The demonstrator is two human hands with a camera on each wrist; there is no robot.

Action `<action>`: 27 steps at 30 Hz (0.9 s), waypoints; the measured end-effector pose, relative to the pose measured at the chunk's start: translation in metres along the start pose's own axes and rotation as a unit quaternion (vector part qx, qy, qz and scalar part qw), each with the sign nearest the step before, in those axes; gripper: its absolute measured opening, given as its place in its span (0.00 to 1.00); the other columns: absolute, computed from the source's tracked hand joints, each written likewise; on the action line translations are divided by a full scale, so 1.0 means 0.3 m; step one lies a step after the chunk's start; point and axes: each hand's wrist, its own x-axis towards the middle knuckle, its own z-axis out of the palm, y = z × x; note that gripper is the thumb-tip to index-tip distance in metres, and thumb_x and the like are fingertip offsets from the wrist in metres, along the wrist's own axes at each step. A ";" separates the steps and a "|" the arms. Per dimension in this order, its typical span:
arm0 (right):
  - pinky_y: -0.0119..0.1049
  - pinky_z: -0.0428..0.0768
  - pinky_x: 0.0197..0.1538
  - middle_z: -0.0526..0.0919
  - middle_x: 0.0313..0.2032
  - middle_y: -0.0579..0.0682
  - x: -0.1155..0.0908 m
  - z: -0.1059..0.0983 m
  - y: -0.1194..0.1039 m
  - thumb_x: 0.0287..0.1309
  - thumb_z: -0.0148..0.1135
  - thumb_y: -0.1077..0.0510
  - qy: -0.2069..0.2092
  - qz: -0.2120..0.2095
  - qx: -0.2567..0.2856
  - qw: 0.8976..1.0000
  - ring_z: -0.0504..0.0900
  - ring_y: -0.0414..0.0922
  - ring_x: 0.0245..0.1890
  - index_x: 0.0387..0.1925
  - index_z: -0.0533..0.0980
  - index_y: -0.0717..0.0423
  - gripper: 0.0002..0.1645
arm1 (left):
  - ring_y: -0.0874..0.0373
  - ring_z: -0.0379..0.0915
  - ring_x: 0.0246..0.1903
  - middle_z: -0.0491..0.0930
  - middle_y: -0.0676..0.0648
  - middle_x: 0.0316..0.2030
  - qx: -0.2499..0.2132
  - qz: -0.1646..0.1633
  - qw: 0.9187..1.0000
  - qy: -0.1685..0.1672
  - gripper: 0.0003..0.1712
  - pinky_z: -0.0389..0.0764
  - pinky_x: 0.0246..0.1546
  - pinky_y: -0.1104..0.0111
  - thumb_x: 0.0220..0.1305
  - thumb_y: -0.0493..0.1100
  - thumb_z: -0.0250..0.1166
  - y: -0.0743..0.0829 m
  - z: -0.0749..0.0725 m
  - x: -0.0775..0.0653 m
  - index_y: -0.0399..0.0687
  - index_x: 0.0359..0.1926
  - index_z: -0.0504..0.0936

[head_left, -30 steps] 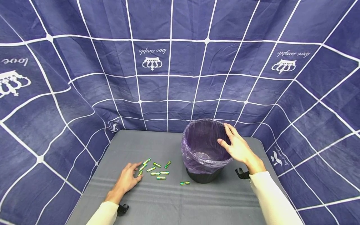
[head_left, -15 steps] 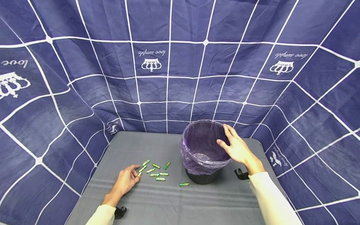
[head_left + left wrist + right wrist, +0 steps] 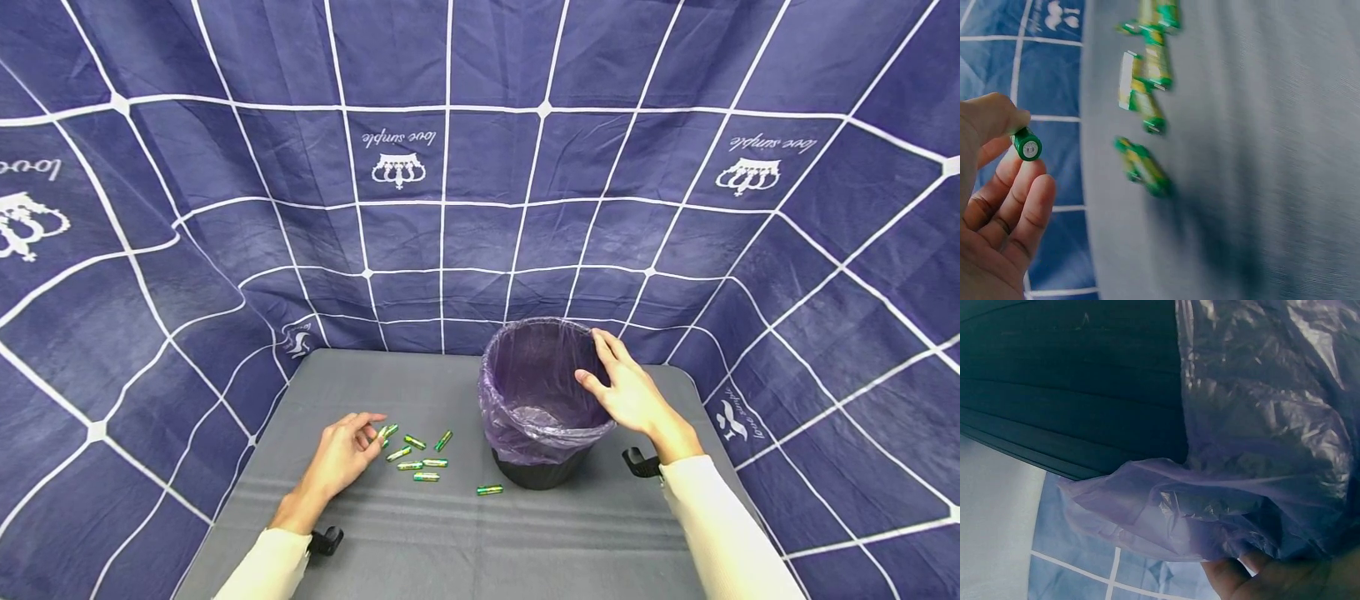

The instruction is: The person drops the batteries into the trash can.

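Observation:
My left hand (image 3: 345, 457) pinches a green AA-type battery (image 3: 1027, 146) between thumb and fingertips; its flat end faces the camera in the left wrist view. The hand is raised over the left end of a group of loose green-and-yellow batteries (image 3: 409, 466) on the table. My right hand (image 3: 637, 400) holds the right rim of a black trash bin (image 3: 536, 475), thumb over the opening and fingers along the rim. A thin purple bag (image 3: 1260, 437) lines the bin and hangs over its outside. In the right wrist view the bag and frame edge hide part of that hand.
One battery (image 3: 490, 490) lies apart, just left of the bin's base. The grey table (image 3: 420, 542) is enclosed at the back and sides by a blue curtain (image 3: 480, 233) with white lines. Black straps sit on both wrists.
My left hand takes the nearest left battery off the table and lifts it, moving slightly up and away. My right hand stays on the bin's rim.

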 end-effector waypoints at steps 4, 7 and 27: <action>0.75 0.66 0.88 0.55 0.92 0.67 -0.002 -0.002 -0.003 0.88 0.59 0.39 0.000 -0.001 -0.001 1.000 0.64 0.74 0.89 0.95 0.51 0.62 0.53 | 0.65 0.82 0.28 0.86 0.53 0.31 -0.002 0.017 1.000 -0.005 0.20 0.84 0.31 0.75 0.61 0.29 0.83 0.060 -0.010 0.068 0.47 0.53 0.96; 0.75 0.66 0.88 0.56 0.92 0.67 -0.001 -0.003 -0.006 0.88 0.59 0.39 0.000 -0.003 0.000 1.000 0.64 0.73 0.89 0.94 0.52 0.62 0.53 | 0.63 0.83 0.28 0.87 0.51 0.32 -0.008 0.035 0.999 -0.007 0.18 0.87 0.32 0.72 0.62 0.29 0.82 0.111 -0.019 0.126 0.45 0.52 0.96; 0.75 0.67 0.87 0.55 0.92 0.67 0.001 -0.004 -0.004 0.88 0.58 0.40 0.001 -0.010 0.003 1.000 0.64 0.73 0.89 0.94 0.51 0.64 0.52 | 0.55 0.86 0.31 0.87 0.44 0.36 -0.058 0.137 0.988 -0.037 0.15 0.91 0.35 0.66 0.69 0.30 0.80 0.461 -0.041 0.470 0.43 0.55 0.96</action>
